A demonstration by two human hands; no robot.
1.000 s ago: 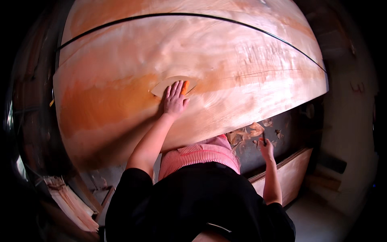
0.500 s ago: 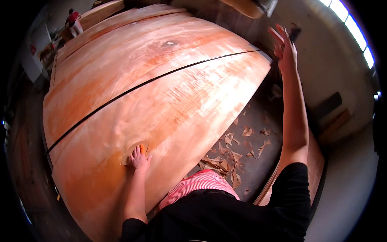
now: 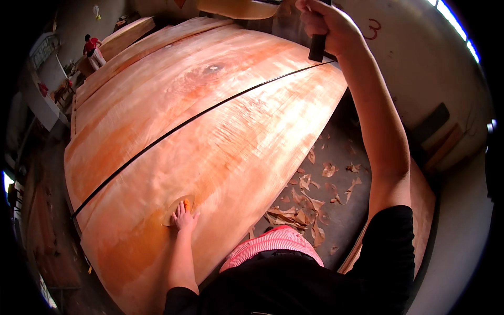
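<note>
A broad, reddish wood sheet (image 3: pixel 231 152) fills the middle of the view, a dark narrow strip or gap (image 3: pixel 197 116) running across it. My left hand (image 3: pixel 185 218) lies on the near part with its fingers spread, over the edge of a small thin wood piece (image 3: pixel 170 214). Something orange (image 3: pixel 186 204) shows at one finger. Raised above the sheet's far right corner, my right hand (image 3: pixel 331 29) is closed round a dark-handled tool (image 3: pixel 317 48). Its dark, flat end hangs below the fist; the rest is hidden or out of view.
Torn veneer scraps (image 3: pixel 304 212) litter the dark floor (image 3: pixel 341 210) right of the sheet. Another wood stack (image 3: pixel 420 210) stands behind my right elbow. A person in a red top (image 3: pixel 92 47) is at the far left. A yellowish object (image 3: pixel 239 8) hangs at the top edge.
My right hand has moved left, its fingers now wrapped round the dark handle instead of outstretched. The view has shifted slightly; my left hand stays on the same spot of the sheet.
</note>
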